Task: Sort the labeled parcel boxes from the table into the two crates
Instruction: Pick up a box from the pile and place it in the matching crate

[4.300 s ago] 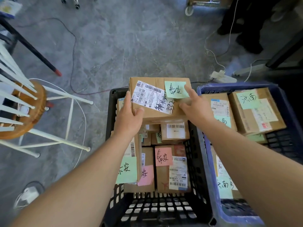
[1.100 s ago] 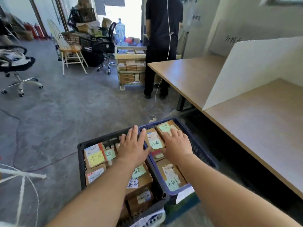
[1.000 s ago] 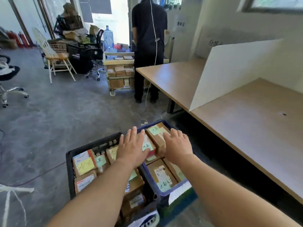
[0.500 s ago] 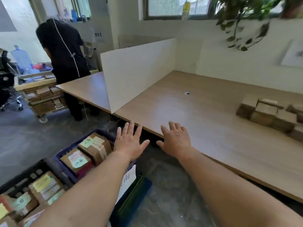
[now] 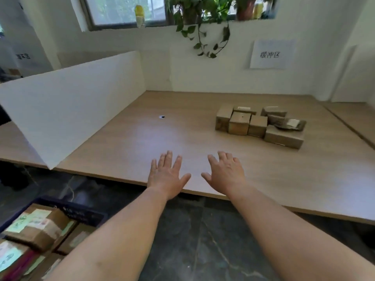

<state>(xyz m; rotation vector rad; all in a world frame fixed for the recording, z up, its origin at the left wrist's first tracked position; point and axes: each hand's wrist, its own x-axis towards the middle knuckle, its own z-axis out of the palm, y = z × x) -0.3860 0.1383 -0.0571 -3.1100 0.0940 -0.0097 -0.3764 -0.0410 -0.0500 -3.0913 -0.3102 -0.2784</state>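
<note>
Several brown parcel boxes [image 5: 259,124] lie clustered on the wooden table [image 5: 142,142], toward its far right. My left hand [image 5: 166,176] and my right hand [image 5: 225,173] hover side by side over the table's near edge, fingers spread, holding nothing. Both are well short of the boxes. At the bottom left, the blue crate [image 5: 81,213] stands on the floor with labelled parcels [image 5: 34,228] inside, carrying green notes. The second crate is out of view.
A white divider board [image 5: 67,104] stands upright along the table's left side. A paper sign [image 5: 271,54] hangs on the back wall under trailing plants [image 5: 205,21]. A small dark hole [image 5: 162,117] marks the tabletop. Dark stone floor [image 5: 203,240] lies below me.
My view has swung right from the crates on the floor to the table. Both hands let go of the parcel left in the crate and now hover empty over the table edge.
</note>
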